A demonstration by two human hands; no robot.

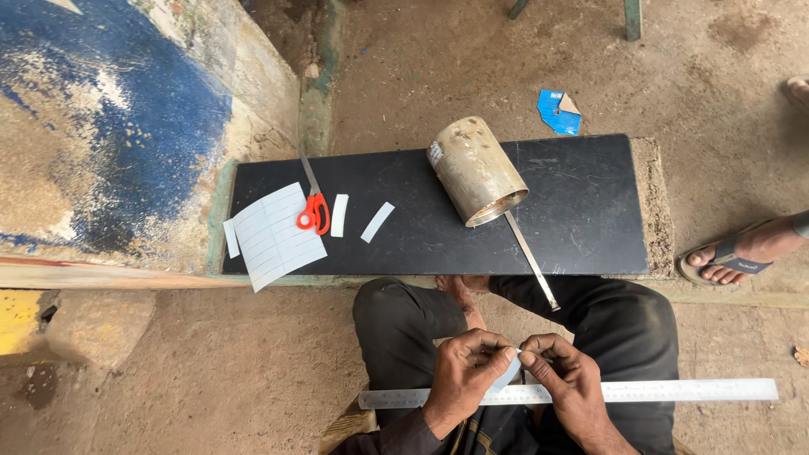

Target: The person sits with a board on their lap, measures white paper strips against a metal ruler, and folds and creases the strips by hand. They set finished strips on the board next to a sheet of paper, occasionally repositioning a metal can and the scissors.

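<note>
- Dusty earthen floor (211,379) surrounds us, with a flat black board (581,211) lying at twelve o'clock.
- Our left hand (462,371) and right hand (566,375) pinch a small white paper strip (508,368) between closed fingertips, at six o'clock.
- Across our lap rests a long steel ruler (674,390).
- On the board lie a dented metal cylinder (476,168), orange-handled scissors (313,206) and a ruled white sheet (274,236).

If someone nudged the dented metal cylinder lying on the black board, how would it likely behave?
The dented grey metal cylinder lies on its side, so it would probably roll across the black board. Its open end suggests it is hollow, likely light for its size. The thin metal rod touching its rim might check it slightly.
</note>
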